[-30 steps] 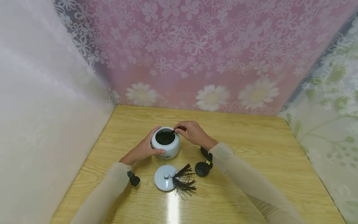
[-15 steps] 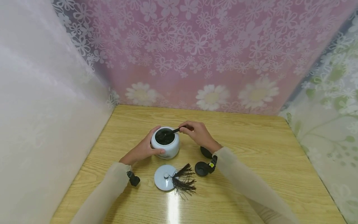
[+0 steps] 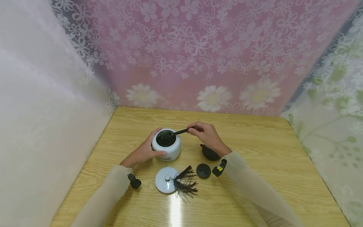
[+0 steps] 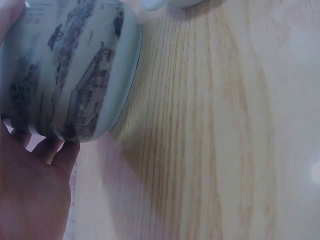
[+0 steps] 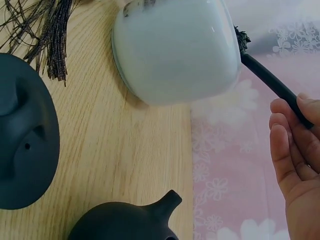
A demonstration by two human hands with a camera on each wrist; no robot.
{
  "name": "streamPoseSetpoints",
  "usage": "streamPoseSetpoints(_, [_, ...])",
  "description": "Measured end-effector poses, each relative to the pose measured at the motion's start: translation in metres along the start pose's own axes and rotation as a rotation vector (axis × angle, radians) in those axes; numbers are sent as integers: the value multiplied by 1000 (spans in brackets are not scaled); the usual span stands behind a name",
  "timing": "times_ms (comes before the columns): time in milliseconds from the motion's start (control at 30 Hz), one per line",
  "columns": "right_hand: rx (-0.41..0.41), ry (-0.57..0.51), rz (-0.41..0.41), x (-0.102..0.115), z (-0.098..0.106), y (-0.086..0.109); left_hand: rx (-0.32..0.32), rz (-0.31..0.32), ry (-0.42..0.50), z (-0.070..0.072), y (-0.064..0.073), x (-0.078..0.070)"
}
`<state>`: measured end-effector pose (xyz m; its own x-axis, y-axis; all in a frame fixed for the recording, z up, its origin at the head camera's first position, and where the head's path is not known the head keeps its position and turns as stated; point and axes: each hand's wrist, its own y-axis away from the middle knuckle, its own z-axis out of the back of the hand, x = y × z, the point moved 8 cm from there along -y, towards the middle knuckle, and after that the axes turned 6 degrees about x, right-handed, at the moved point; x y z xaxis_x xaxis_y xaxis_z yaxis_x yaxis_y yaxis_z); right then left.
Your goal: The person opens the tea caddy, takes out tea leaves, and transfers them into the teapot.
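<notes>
Furthest left we see a pale cloth [image 3: 51,110] beside the wooden table [image 3: 272,170]. A beige left sleeve [image 3: 110,186] comes in from the bottom edge, with a small black left camera [image 3: 134,182] strapped at its cuff. The left hand [image 3: 145,151] grips the jar [image 3: 173,151], thumb on the near side and fingers round the far left. The jar is left of the table's middle, mouth up, and we look in on dark leaves [image 3: 163,141]. Its white wall (the left wrist view shows us this best) carries a dark painted building. Just in front of it lies the white lid [image 3: 163,181], knob up, and a dark tassel [image 3: 185,186] fans out from the knob to the right.

A black scoop [image 3: 181,131] slants out of the jar's mouth to the right, a clump of leaves on its head at the rim. We find the right hand [image 3: 208,134] at the handle's outer end, pinching it between thumb and fingers. Right of the tassel lies a round black lid [image 3: 203,171]; behind that is the black pot [image 3: 210,154], partly hidden by the right wrist. The right camera [image 3: 219,168] shows just beside the black lid, and the right sleeve [image 3: 255,186] runs off toward the lower right.
</notes>
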<state>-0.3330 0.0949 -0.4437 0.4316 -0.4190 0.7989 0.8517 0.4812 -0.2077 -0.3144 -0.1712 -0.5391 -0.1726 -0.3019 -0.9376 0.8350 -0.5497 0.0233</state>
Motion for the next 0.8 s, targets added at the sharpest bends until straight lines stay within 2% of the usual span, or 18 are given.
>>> streamPoseSetpoints(367, [-27, -67, 13, -5, 13, 12, -10, 2, -13, 1, -1, 1])
streamPoseSetpoints(667, [-94, -70, 46, -6, 38, 24, -4, -3, -14, 0, -3, 2])
streamPoseSetpoints(800, [-128, -68, 33, -9, 52, 34, -12, 6, -15, 0, -2, 3])
